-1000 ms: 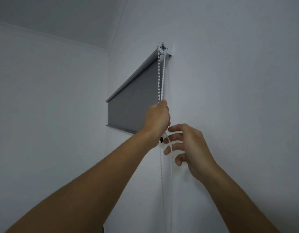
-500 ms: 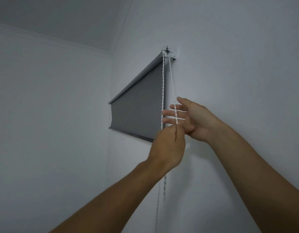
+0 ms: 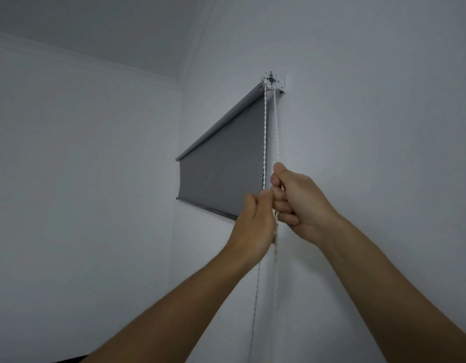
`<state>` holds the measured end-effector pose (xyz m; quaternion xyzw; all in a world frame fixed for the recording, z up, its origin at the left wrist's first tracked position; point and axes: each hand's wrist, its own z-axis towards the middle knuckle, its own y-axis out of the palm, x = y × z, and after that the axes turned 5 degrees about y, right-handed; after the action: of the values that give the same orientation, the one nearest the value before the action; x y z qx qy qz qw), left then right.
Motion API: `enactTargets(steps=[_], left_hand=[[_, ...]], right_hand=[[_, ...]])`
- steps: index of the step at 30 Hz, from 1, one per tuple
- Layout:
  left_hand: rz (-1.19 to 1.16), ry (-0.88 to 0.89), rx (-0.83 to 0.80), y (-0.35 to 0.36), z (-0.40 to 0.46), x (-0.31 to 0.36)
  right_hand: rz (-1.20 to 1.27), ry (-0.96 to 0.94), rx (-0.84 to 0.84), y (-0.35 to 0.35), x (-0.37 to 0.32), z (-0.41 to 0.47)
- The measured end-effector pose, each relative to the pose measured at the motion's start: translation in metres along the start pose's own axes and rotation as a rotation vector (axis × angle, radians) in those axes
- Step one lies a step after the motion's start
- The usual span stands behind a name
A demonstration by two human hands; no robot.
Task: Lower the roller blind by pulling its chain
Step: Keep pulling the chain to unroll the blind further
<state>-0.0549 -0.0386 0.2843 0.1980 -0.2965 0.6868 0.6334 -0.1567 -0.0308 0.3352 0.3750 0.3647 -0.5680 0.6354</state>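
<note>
A grey roller blind hangs partly unrolled on the right wall, its bottom bar slanting just above my left hand. A white bead chain drops in two strands from the white bracket at the blind's near end. My left hand pinches the left strand between thumb and fingers. My right hand is fisted around the right strand, slightly higher and closer to the wall. Below both hands the strands hang loose down the wall.
Pale walls meet in a corner left of the blind, under a white ceiling with a cornice. A dark edge shows at the bottom left.
My right hand rose from below the left, spread open beside the chain, then closed on the right strand. My left hand came down along the left strand. The blind's bottom bar sits a little lower.
</note>
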Motion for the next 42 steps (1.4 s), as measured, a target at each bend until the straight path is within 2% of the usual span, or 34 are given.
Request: enactTargets(steps=[5, 8, 12, 14, 16, 20, 23, 25, 35, 38, 42], left_hand=[[-0.147, -0.118, -0.048, -0.001, 0.021, 0.015], [-0.246, -0.226, -0.053, -0.004, 0.037, 0.026], [-0.365, -0.278, -0.165, -0.004, 0.046, 0.040], [-0.376, -0.257, -0.152, 0.001, 0.045, 0.042], [-0.361, -0.212, -0.070, 0.006, 0.043, 0.042], [-0.082, -0.041, 0.083, 0.010, 0.031, 0.031], [0.023, 0.096, 0.091, 0.016, 0.013, 0.017], [0.031, 0.132, 0.031, 0.020, 0.002, 0.009], [0.126, 0.173, -0.010, 0.017, -0.026, -0.008], [0.116, 0.153, -0.031, 0.016, -0.031, -0.010], [0.048, 0.075, -0.049, 0.011, -0.029, -0.013]], right_hand=[[-0.100, -0.050, 0.072, 0.013, 0.020, -0.023], [-0.162, -0.045, 0.026, 0.016, 0.031, -0.036], [-0.120, -0.040, -0.021, 0.007, 0.037, -0.048], [-0.139, -0.030, -0.037, 0.001, 0.034, -0.048], [-0.210, -0.010, -0.036, -0.003, 0.030, -0.048], [-0.198, 0.096, 0.007, -0.014, 0.025, -0.043], [-0.198, 0.107, 0.110, -0.022, 0.022, -0.034], [-0.156, 0.093, 0.112, -0.024, 0.018, -0.026], [-0.025, 0.135, -0.042, -0.013, -0.023, 0.015], [0.057, 0.119, -0.020, -0.008, -0.021, 0.023], [0.038, 0.025, 0.050, -0.004, -0.002, 0.024]])
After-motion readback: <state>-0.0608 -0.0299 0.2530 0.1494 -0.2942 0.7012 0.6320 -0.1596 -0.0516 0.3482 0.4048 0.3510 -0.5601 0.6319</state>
